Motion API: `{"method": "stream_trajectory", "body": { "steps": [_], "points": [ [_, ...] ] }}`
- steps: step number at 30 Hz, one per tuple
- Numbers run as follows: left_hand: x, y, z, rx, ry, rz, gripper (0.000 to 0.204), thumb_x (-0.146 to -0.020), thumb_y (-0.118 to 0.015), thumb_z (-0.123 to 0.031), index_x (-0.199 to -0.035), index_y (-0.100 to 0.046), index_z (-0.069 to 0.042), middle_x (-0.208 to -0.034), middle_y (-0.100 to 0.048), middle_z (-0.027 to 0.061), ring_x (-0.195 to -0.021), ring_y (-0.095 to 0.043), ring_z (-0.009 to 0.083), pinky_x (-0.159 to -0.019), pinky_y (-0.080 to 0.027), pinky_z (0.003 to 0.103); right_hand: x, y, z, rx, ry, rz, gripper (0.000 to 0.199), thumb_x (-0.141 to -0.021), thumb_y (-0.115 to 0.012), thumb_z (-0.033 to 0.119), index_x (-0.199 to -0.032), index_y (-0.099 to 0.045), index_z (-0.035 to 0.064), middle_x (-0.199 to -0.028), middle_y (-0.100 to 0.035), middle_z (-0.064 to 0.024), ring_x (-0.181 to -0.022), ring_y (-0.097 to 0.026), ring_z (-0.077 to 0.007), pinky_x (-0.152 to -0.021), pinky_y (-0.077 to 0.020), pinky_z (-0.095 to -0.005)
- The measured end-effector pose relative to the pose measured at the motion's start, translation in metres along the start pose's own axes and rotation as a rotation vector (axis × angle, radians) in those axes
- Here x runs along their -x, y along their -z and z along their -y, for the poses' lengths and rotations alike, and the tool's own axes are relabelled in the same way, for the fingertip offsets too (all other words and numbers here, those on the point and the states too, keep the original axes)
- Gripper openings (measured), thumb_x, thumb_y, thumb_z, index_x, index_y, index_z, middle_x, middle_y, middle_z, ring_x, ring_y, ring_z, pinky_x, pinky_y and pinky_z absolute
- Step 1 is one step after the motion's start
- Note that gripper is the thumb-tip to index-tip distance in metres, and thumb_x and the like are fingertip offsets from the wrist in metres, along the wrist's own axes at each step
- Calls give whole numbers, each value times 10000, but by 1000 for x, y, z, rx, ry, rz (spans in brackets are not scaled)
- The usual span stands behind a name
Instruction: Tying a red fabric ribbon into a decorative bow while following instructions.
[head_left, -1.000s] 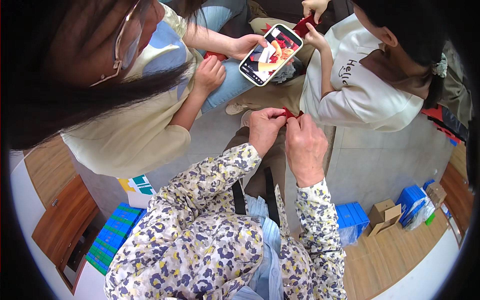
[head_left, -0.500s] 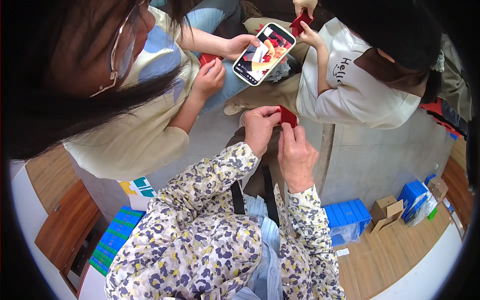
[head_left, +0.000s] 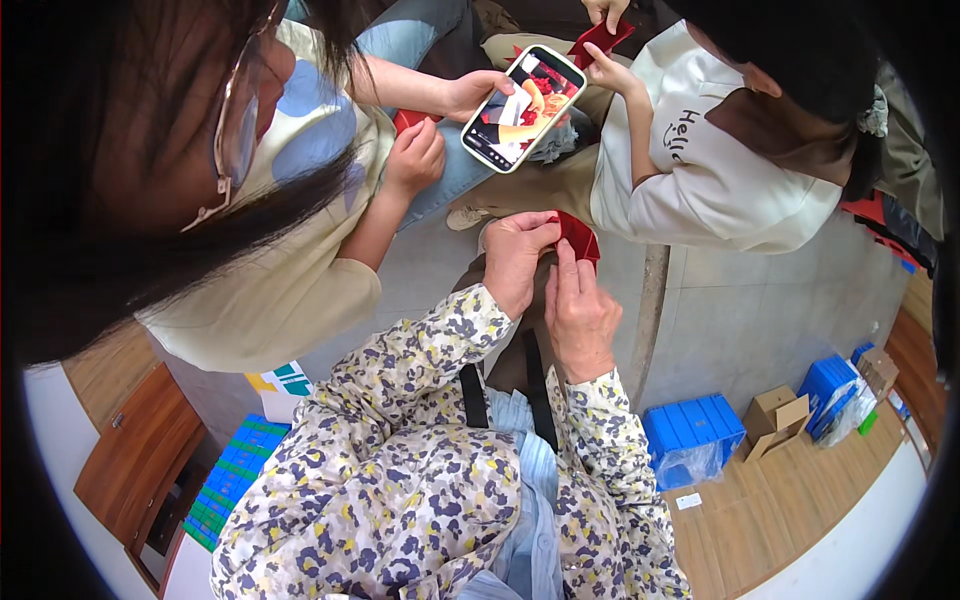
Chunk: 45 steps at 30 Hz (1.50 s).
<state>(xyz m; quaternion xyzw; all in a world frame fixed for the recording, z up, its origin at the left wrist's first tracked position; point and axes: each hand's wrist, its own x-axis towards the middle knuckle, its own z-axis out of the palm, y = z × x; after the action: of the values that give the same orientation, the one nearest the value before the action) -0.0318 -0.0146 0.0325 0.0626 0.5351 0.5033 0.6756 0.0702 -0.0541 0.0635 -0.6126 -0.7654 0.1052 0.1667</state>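
A piece of red folded paper [head_left: 579,236] is held up in front of me, its folds standing at angles. My left hand [head_left: 518,262] is closed, pinching the paper's left edge between thumb and fingers. At the near side, my right hand [head_left: 583,318] is closed on it too, the index and middle fingertips pressed to the paper and the thumb partly hidden. On the left a person's hand [head_left: 487,92] holds a phone [head_left: 525,108] with a picture lit on its screen. Another person's hand [head_left: 614,72] at the far right grips a similar red folded piece [head_left: 598,42].
Blue bins [head_left: 695,432] and an open cardboard box [head_left: 776,420] stand on the wood-look floor at right. More blue bins [head_left: 828,388] are beyond them. Blue and green boxes [head_left: 238,475] sit at lower left. Two people sit close, left and right of my hands.
My right hand has shifted slightly left and down along the paper, and the red piece is spread wider. The other person's red piece has tilted and shows longer.
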Motion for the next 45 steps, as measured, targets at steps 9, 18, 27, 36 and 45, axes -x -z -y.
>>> {"method": "stream_trajectory", "body": {
  "steps": [9,18,27,36,45],
  "points": [
    [8,6,-9,186,155,101,101,-817,-552,-16,-896,-601,24,-846,-640,78,-724,-600,136,-694,-492,250,7,-7,10,29,35,-20,436,-790,-633,115,-1200,-531,9,-773,-545,-98,-488,-564,-250,-446,-460,-357],
    [0,1,5,240,128,138,73,-817,-558,-13,-877,-596,3,-824,-633,63,-705,-579,123,-678,-474,258,8,-5,-7,24,42,-32,416,-787,-633,92,-1190,-545,40,-755,-532,-91,-484,-554,-240,-458,-461,-347],
    [6,-6,2,63,129,77,120,-818,-590,-20,-931,-614,14,-850,-640,52,-713,-574,104,-669,-462,248,12,-8,-17,-32,29,-68,462,-717,-634,52,-1173,-557,65,-735,-486,-67,-518,-543,-219,-486,-464,-330],
    [8,-5,-7,-31,96,139,127,-854,-582,-44,-957,-627,14,-899,-653,58,-766,-599,109,-718,-477,242,10,-2,-19,-53,78,-85,457,-710,-635,46,-1163,-569,46,-727,-487,-61,-519,-527,-209,-486,-450,-325],
    [22,-5,-14,-79,116,115,126,-866,-578,-62,-961,-631,0,-899,-655,51,-768,-599,103,-721,-478,242,13,11,-8,-26,83,-71,448,-717,-636,48,-1160,-571,40,-729,-496,-59,-512,-524,-208,-477,-445,-323]
  ]
}}
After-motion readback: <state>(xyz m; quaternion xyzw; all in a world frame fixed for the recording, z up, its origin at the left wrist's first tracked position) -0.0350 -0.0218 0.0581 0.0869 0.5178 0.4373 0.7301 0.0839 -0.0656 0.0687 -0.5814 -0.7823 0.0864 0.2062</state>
